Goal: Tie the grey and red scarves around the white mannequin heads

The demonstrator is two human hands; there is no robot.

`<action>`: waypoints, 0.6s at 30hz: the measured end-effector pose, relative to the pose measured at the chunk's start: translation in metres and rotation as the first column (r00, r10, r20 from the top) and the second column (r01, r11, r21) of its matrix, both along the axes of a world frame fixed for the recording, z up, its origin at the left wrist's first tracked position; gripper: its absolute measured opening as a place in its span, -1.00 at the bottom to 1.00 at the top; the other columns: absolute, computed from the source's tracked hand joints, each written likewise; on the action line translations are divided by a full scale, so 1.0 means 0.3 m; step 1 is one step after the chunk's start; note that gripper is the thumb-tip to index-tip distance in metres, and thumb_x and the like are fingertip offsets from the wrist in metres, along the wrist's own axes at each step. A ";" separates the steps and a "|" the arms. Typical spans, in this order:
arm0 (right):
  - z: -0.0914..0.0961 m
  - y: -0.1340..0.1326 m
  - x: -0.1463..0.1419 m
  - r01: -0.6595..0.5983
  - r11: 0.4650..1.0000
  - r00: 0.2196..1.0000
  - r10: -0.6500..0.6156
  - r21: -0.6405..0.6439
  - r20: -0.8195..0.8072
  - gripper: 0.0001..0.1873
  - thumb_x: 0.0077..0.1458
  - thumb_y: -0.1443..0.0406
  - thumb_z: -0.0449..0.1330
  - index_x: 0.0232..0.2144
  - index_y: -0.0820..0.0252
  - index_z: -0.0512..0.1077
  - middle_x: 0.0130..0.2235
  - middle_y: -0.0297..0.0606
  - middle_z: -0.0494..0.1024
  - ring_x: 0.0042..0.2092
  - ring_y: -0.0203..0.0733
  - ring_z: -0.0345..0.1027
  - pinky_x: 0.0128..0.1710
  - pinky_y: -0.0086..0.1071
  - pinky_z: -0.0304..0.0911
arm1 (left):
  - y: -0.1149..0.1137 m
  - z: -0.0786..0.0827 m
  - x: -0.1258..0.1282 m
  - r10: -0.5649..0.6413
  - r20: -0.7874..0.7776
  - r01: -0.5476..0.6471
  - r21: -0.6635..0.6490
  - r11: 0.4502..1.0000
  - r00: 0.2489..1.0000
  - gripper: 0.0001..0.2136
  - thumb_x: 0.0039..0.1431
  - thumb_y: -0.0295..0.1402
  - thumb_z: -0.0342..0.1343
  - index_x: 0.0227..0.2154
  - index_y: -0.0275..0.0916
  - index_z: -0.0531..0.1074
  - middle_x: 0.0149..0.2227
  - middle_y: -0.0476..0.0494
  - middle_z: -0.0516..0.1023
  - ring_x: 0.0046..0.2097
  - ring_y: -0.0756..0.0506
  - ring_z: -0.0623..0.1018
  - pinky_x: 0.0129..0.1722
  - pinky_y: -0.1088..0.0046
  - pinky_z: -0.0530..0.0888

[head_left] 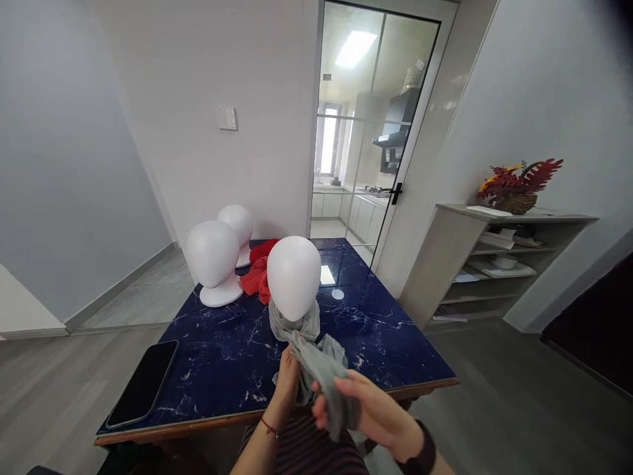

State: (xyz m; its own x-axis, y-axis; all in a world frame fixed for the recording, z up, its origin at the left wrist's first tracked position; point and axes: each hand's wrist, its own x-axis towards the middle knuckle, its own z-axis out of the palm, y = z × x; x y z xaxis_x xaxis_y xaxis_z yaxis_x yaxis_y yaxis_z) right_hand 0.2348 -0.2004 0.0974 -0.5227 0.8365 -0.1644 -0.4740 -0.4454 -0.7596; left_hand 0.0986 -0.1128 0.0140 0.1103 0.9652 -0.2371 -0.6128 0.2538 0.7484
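Observation:
A white mannequin head (294,277) stands near the middle of the table, with a grey scarf (316,363) wrapped round its neck. Close under the head, my left hand (289,373) is closed on the scarf at the neck, its fingertips partly hidden by the cloth. My right hand (363,406), lower and to the right, grips a loose length of the scarf between thumb and fingers. The end of that length hangs below the hand, slightly blurred. More grey cloth lies bunched on the table behind my hands.
Two more white mannequin heads (212,254) stand at the table's back left. Beside them lies a red cloth (258,274). A black phone (143,382) rests at the front left of the dark blue marbled table (222,369). To the right is a shelf unit (445,264); behind, a glass door (366,125).

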 end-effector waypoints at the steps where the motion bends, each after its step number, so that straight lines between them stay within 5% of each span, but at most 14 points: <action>1: 0.027 -0.028 0.052 0.002 0.998 0.998 -0.006 0.066 0.065 -0.57 -0.07 0.09 0.27 -0.25 0.31 0.43 -0.44 -0.17 0.54 -0.45 -0.23 0.42 -0.40 -0.40 0.27 | 0.008 0.006 -0.003 -0.012 -0.029 0.013 0.036 0.999 0.999 -0.89 -0.14 -0.39 0.28 -0.50 -0.29 0.49 -0.46 -0.11 0.58 -0.38 -0.09 0.53 -0.31 0.46 0.47; 6: 0.188 -0.140 0.289 0.096 0.954 0.927 -0.190 0.286 0.324 -0.64 -0.06 0.04 0.26 -0.37 0.23 0.43 -0.74 -0.45 0.25 -0.67 -0.43 0.02 -0.52 -0.47 0.09 | 0.039 -0.003 -0.007 0.038 0.027 -0.036 -0.071 0.997 0.999 -0.88 -0.11 -0.41 0.26 -0.47 -0.33 0.50 -0.37 -0.18 0.60 -0.24 -0.14 0.56 -0.15 0.39 0.43; 10: 0.350 -0.131 0.354 -0.079 0.913 0.868 -0.135 0.401 0.479 -0.64 -0.05 0.01 0.24 -0.57 0.18 0.42 -0.78 -0.43 0.18 -0.68 -0.41 -0.01 -0.54 -0.43 0.06 | 0.055 -0.013 -0.029 0.074 0.109 -0.049 -0.209 0.977 0.991 -0.88 -0.05 -0.45 0.22 -0.39 -0.36 0.49 -0.36 -0.22 0.60 -0.20 -0.17 0.57 -0.12 0.33 0.45; 15: 0.594 0.082 0.205 -0.168 0.849 0.829 -0.153 0.500 0.538 -0.76 -0.03 0.17 0.27 -0.55 0.23 0.43 -0.68 -0.37 0.33 -0.65 -0.43 0.10 -0.56 -0.49 0.14 | 0.069 0.003 -0.041 0.060 0.184 -0.018 -0.221 0.975 0.981 -0.88 0.08 -0.49 0.09 -0.31 -0.38 0.46 -0.39 -0.22 0.59 -0.28 -0.13 0.59 -0.26 0.40 0.50; 18: 0.745 0.295 0.013 -0.332 0.779 0.843 -0.007 0.532 0.537 -0.88 0.07 0.35 0.15 -0.46 0.31 0.43 -0.63 -0.45 0.35 -0.60 -0.47 0.20 -0.47 -0.54 0.25 | 0.078 0.009 -0.036 0.089 0.181 -0.034 -0.286 0.958 0.979 -0.85 0.12 -0.46 0.03 -0.29 -0.38 0.45 -0.45 -0.21 0.58 -0.41 -0.10 0.58 -0.37 0.41 0.51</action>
State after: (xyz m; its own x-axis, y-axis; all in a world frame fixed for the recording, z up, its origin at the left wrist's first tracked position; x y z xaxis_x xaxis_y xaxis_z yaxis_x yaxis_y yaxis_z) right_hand 0.2388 -0.1119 0.3207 -0.6495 0.7583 0.0563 0.0690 0.1326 -0.9888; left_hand 0.0877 -0.0895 0.0166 0.1219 0.8692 -0.4791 -0.7575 0.3934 0.5210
